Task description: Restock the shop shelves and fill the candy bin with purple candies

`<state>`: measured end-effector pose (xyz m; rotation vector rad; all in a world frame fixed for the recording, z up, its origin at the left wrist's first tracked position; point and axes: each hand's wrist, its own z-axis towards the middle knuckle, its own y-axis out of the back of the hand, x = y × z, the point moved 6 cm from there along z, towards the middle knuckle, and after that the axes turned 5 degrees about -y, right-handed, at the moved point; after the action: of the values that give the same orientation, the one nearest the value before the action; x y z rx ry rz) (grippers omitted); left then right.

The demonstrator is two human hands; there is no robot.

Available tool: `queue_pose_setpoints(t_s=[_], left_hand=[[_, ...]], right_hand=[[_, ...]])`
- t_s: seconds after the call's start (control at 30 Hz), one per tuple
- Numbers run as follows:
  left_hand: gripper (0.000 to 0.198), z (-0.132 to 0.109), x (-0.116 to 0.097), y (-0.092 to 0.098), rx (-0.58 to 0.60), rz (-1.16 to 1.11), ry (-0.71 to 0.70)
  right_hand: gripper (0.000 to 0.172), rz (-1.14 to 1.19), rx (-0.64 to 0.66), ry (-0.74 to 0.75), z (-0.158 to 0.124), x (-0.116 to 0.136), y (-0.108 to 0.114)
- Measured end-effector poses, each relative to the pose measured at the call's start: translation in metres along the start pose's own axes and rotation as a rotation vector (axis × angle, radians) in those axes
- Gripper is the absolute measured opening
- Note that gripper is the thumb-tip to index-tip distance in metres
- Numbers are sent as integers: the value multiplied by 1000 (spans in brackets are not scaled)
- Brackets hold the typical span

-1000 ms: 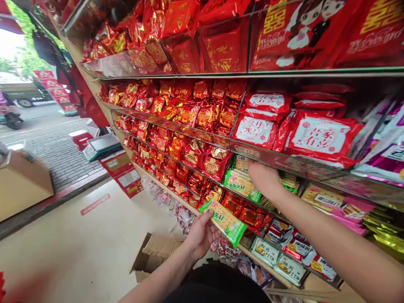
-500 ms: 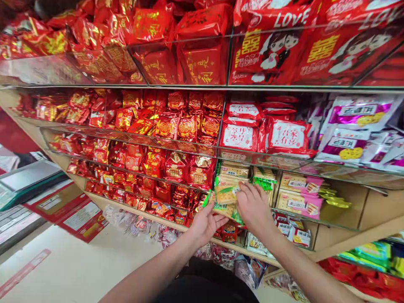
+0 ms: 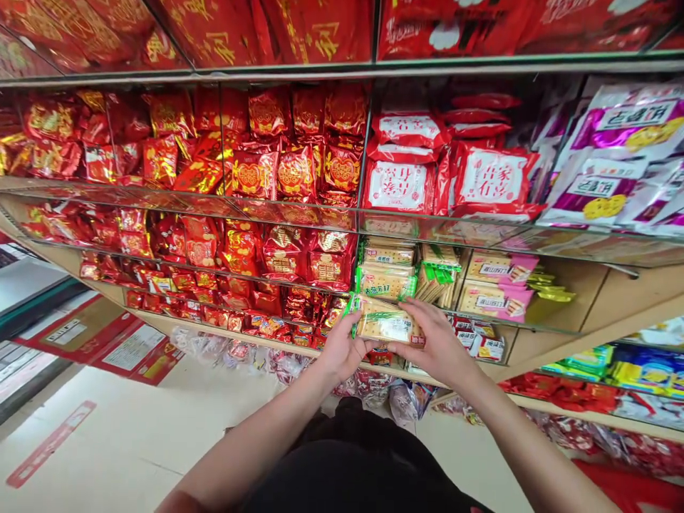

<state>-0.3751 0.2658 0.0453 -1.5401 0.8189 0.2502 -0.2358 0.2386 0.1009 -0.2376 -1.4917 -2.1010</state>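
Just in front of a glass shelf (image 3: 539,326), a clear-wrapped oblong packet of pale crackers with green crimped ends (image 3: 385,326) lies crosswise between both hands, lifted clear of the shelving. The left hand (image 3: 338,350) is closed round its left end. The right hand (image 3: 439,345) wraps the right end, fingers lying across the top face. Neither hand is open, and both grip the one packet.

Behind it on the shelf sits a stack of matching green-ended cracker packets (image 3: 385,279), with red-and-gold foil packets (image 3: 283,249) to the left and pink-and-cream flat packets (image 3: 494,292) to the right.

The packet looks light. It probably holds its shape as a block because the crackers inside are stacked tight. The contents are likely brittle, so a hard squeeze or a bend across the middle could snap them. The film appears glossy and may slide under dry fingers. The crimped green ends look floppy and offer a poor hold. A better hold would be on the firm block itself, at both ends or across the long flat faces, with even, gentle pressure.
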Motion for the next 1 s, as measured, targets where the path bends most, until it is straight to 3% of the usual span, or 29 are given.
queue_pose_setpoints(t_s=[0.17,0.37,0.5,0.6,0.7,0.8,0.9,1.0], left_hand=[[44,-14,8,-6,93,5,14],[32,-22,12,0,69,8,-13],[29,-24,7,1,66,-33,-10],[29,-27,1,2,62,-61,-34],[28,-30,-7,3,37,-79,-120],[39,-34,-11,1,15,-89,-204],[45,-40,-7,-2,45,-58,-275],[40,-47,-1,-1,77,109,-371]], right_hand=[[60,27,6,-90,-2,1,-4],[65,187,-63,-437,-7,-16,-5],[62,621,-260,-669,-18,-37,-8],[47,1067,-401,-798,-32,-46,-15],[31,1440,-318,-954,-41,-42,-29],[19,1697,-104,-1114,-45,-22,-41],[11,1810,103,-1266,-46,8,-54],[14,1832,157,-1352,-45,32,-66]])
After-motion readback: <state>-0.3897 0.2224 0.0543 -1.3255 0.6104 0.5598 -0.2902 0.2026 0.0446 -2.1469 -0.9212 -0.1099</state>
